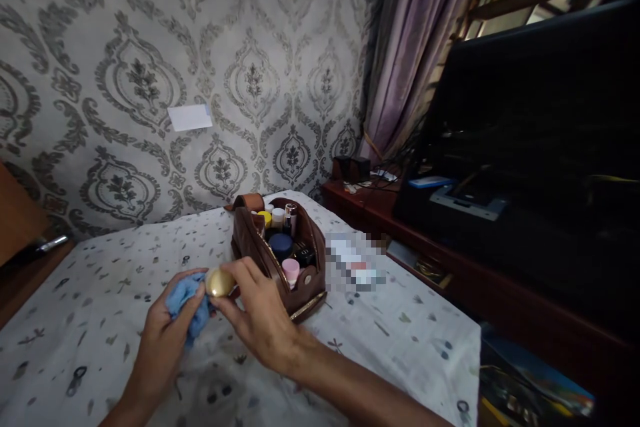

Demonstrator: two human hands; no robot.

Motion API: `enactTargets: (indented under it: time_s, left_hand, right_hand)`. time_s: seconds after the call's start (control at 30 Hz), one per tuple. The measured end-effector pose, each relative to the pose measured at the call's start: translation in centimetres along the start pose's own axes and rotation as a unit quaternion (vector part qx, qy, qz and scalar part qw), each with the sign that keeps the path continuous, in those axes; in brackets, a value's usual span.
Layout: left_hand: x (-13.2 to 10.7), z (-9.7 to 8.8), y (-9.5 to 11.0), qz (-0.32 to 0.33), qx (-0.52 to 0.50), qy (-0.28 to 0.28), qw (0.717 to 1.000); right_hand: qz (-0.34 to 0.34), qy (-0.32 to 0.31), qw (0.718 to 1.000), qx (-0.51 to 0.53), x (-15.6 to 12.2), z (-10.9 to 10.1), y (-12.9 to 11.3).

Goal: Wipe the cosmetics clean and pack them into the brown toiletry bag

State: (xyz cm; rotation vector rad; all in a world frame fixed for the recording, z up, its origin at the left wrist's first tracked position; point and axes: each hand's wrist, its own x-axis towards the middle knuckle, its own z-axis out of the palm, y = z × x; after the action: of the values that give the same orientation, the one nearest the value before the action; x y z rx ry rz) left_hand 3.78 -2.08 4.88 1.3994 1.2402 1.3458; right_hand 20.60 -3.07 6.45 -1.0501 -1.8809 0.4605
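Note:
Bunched in my left hand (167,317) is a light blue cloth (194,303), pressed near a small round jar with a shiny gold lid (219,283). My right hand (260,313) grips that jar between thumb and fingers; its lower part is hidden by the cloth and fingers. Just beyond stands an unzipped brown leather cosmetic bag (249,238). Inside it are a jar with a dark blue lid (281,245), a pink-capped container (291,269), a yellow cap (265,218), a white cap (279,216) and a shiny tube (291,217).
The bag sits on a white patterned cloth (400,340) covering the surface. Right of it lies a pixelated item (355,263). A dark red desk (425,240) with a large black screen (525,120) borders the right side. Patterned wallpaper (290,93) rises behind.

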Motion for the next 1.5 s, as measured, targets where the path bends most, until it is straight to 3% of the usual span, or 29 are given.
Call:
enactTargets:
  time_s: [0.23, 0.4, 0.5, 0.63, 0.8, 1.07, 1.33, 1.5]
  left_hand:
    - [1.3, 3.4, 1.8, 0.001, -0.042, -0.072, 0.997]
    - [2.8, 5.0, 2.1, 0.076, 0.058, -0.119, 0.988]
    - [3.1, 5.6, 1.8, 0.189, 0.179, -0.161, 0.952]
    - [3.0, 5.6, 0.9, 0.315, 0.297, -0.174, 0.885]
    - [3.2, 5.3, -0.8, 0.381, 0.324, -0.158, 0.852]
    - [3.0, 5.5, -1.8, 0.374, 0.3, -0.159, 0.863]
    - [3.0, 5.4, -1.9, 0.369, 0.31, -0.165, 0.861]
    - [3.0, 5.3, -1.3, 0.375, 0.323, -0.167, 0.853]
  right_hand:
    - [-0.03, 0.017, 0.999, -0.001, 1.0, -4.4, 0.4]
    - [0.002, 0.044, 0.998, 0.052, 2.6, -7.8, 1.5]
    - [0.026, 0.067, 0.997, 0.034, 3.7, -10.0, 2.7]
    - [0.02, 0.052, 0.995, -0.082, 5.5, -12.0, 4.8]
    - [-0.023, -0.019, 0.961, -0.274, 8.2, -12.1, 7.1]
    - [-0.044, -0.109, 0.901, -0.417, 10.4, -10.8, 9.1]
    - [-0.053, -0.115, 0.881, -0.456, 10.6, -9.9, 10.3]
    - [-0.046, -0.102, 0.904, -0.412, 10.3, -10.9, 10.2]
